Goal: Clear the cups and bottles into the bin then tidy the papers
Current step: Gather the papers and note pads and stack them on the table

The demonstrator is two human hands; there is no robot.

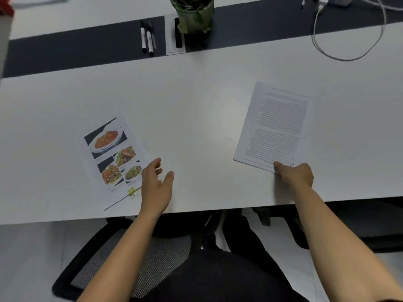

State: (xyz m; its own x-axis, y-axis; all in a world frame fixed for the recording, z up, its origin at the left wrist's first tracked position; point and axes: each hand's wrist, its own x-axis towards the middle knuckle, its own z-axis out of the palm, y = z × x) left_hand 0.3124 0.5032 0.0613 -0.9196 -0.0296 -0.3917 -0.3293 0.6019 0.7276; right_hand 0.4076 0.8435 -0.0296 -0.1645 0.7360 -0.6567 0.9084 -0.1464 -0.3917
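Two sets of papers lie on the white table (196, 127). A sheet with food photos (113, 153) lies tilted at the left, with a small yellow clip (132, 191) at its near corner. A stack of text pages (274, 125) lies at the right. My left hand (156, 184) hovers open just right of the photo sheet, its fingers near the sheet's edge. My right hand (294, 174) rests at the near corner of the text pages, with its thumb on top of them. I cannot tell whether it pinches them. No cups, bottles or bin are in view.
Two markers (146, 40) and a black phone (178, 33) lie on the dark strip at the back, next to a green potted plant (193, 14). A white cable (349, 40) loops at the back right. A black mesh chair (135, 258) stands below the table's near edge.
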